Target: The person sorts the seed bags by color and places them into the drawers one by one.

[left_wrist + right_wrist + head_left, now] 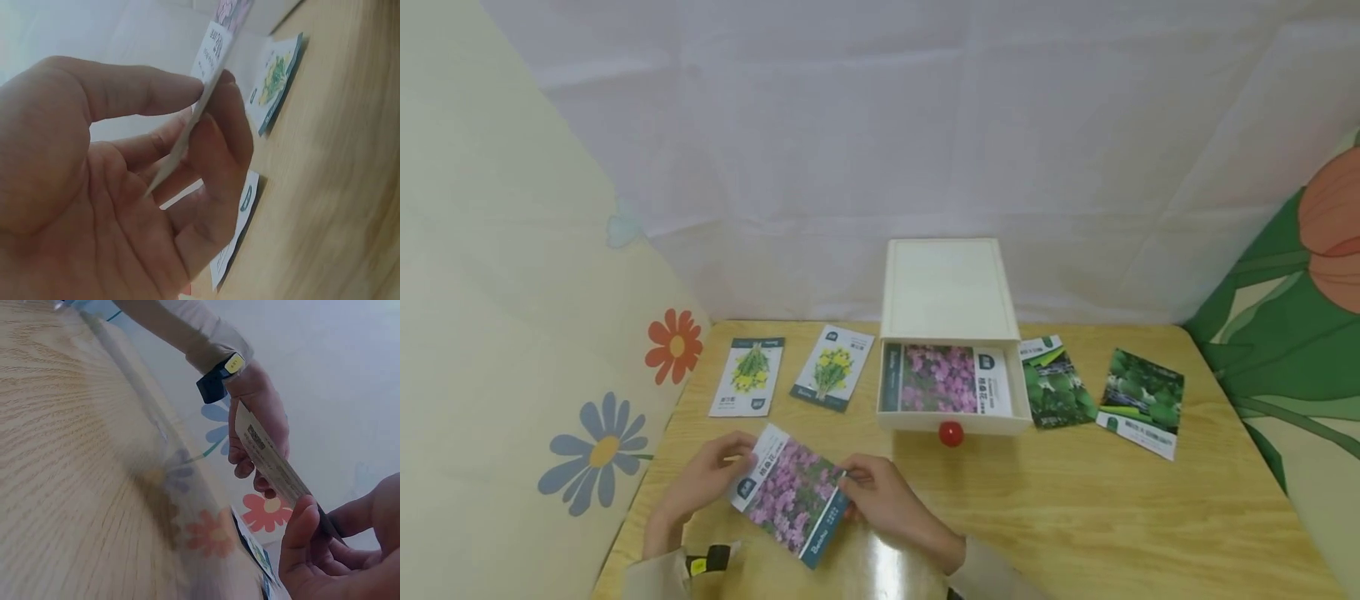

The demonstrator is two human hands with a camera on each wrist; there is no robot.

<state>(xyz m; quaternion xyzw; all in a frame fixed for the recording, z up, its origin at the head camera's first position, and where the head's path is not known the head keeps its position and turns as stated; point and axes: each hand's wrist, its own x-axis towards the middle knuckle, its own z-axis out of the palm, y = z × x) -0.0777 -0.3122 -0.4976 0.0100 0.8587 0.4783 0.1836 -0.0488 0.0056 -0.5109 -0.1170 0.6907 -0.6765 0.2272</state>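
The packet (793, 492) is suspended tilted above the worktop (1112, 517), toward the front and nearer the left edge than the right. The left hand (721, 471) pinches its white end between thumb and fingers; the right hand (883, 504) pinches the dark end.

Likely faults: bowing or creasing, if the hands press toward each other, since the packet appears thin; slipping, if one pinch loosens, since only its ends are held.

Appearance: flat, rectangular; purple blossoms on the front, between a white band and a dark teal band. The back carries small print and a square code.

Beyond it, a pulled-out drawer (917, 423) with a red knob (951, 433) contains a similar packet lying face up. Two yellow-flower packets lie toward the worktop's rear left corner; two green-leaf packets lie toward its rear right corner.
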